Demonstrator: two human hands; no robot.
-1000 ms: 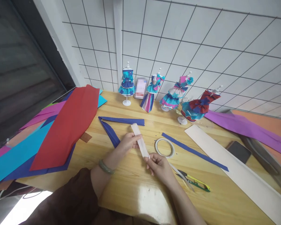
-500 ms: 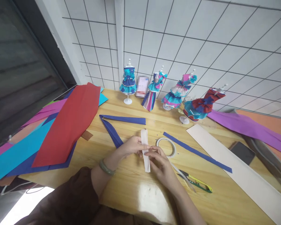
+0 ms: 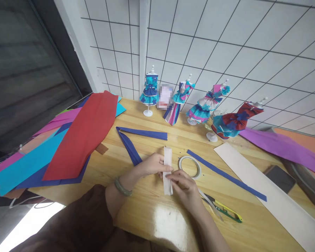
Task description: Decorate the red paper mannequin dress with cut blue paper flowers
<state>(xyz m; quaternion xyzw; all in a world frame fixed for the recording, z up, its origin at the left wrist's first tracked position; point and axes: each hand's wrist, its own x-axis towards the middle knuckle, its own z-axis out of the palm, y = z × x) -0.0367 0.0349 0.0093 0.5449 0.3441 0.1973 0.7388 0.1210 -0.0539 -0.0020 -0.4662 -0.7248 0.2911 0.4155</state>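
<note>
A short pale pink paper strip (image 3: pixel 167 155) stands lengthwise between my hands, just above the wooden table. My left hand (image 3: pixel 154 165) grips its middle from the left, thumb across the front and fingers behind. From the right, my right hand (image 3: pixel 185 185) pinches the strip a little below that thumb, with fingertips pressed together. Right behind my right hand lies a roll of double-sided tape (image 3: pixel 198 166), its loose white end (image 3: pixel 212 206) trailing toward me. A yellow and green utility knife (image 3: pixel 227 211) rests beside that end.
Dark blue paper strips (image 3: pixel 144 133) lie beyond my hands, another (image 3: pixel 225 174) to the right. Layered coloured paper (image 3: pixel 81 140) covers the left side. Several small dress forms in paper dresses (image 3: pixel 148 89) line the wall. A wide pale sheet (image 3: pixel 265 196) and a dark phone-like slab (image 3: pixel 280 178) lie right.
The strip has turned so its flat face shows more broadly toward me. My right fingers have drawn into a tighter pinch on it. The whole view has shifted slightly.
</note>
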